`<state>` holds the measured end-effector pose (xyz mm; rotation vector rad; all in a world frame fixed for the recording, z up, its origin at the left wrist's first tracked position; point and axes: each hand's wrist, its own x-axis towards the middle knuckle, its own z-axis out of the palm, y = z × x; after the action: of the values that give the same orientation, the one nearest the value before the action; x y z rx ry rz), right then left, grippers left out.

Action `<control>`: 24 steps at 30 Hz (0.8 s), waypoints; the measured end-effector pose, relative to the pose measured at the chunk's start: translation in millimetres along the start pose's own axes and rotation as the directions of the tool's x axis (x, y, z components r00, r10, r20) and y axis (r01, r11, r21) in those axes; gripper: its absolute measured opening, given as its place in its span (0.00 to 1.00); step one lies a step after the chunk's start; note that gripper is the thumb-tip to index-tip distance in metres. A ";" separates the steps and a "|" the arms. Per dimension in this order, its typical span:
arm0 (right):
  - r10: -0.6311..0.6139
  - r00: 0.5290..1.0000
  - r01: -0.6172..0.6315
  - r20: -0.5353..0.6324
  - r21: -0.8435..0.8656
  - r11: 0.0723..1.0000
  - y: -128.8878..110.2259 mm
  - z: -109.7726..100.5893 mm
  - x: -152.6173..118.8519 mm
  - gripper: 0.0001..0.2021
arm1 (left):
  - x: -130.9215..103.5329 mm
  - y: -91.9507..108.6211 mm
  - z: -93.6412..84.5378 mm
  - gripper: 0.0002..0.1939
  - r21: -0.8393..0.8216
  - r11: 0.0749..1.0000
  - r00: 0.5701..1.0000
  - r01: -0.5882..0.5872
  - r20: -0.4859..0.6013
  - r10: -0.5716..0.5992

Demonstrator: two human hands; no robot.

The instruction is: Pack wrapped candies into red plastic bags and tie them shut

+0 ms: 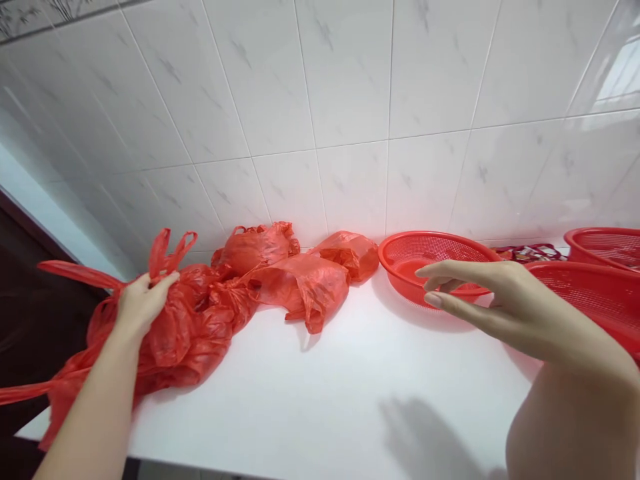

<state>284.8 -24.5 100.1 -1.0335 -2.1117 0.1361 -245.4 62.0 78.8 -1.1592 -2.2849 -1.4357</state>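
Observation:
On the left, my left hand [145, 300] is closed on the top of a red plastic bag [173, 333], whose handle loops stick up past the fingers. This bag lies in a heap of similar bags, and their contents are hidden. My right hand [480, 293] hangs in the air over the white table, fingers apart and slightly curled, with nothing in it. Behind that hand stands a red mesh basket [400, 273], partly covered from view by the fingers.
More red plastic bags [260, 247] lie along the tiled wall [350, 100]. Further red baskets [590, 287] stand at the right, near some dark red patterned packets [533, 252]. The white table [300, 400] ends at a front edge below, and a dark brown surface [30, 300] borders it on the left.

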 end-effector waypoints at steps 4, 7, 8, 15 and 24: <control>0.001 0.993 0.001 0.121 -0.018 1.000 3.5 4.3 -0.9 0.15 | -6.5 -13.6 10.7 0.06 -0.132 0.967 0.972 0.217 0.119 -0.201; 0.045 0.983 -0.033 0.176 -0.073 0.997 5.2 7.9 -1.8 0.18 | -6.9 -14.3 14.1 0.07 -0.154 0.968 0.976 0.199 0.121 -0.181; 0.058 0.980 -0.042 0.189 -0.091 0.995 5.2 9.3 -1.9 0.18 | -6.8 -13.2 14.0 0.08 -0.159 0.968 0.978 0.196 0.106 -0.180; 0.083 0.954 -0.064 0.287 -0.073 0.995 -2.1 31.7 4.2 0.14 | -24.2 8.3 7.5 0.25 -0.123 0.974 0.940 -0.188 -0.311 0.142; 0.138 0.767 0.018 0.627 -0.235 0.972 -27.8 105.0 18.5 0.08 | -135.7 33.3 79.8 0.10 -0.421 0.766 0.648 -0.486 0.415 0.639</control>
<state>189.1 -6.5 48.5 -1.3290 -2.7662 0.3248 -113.0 66.8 -12.4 -2.3783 -1.7028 -1.2806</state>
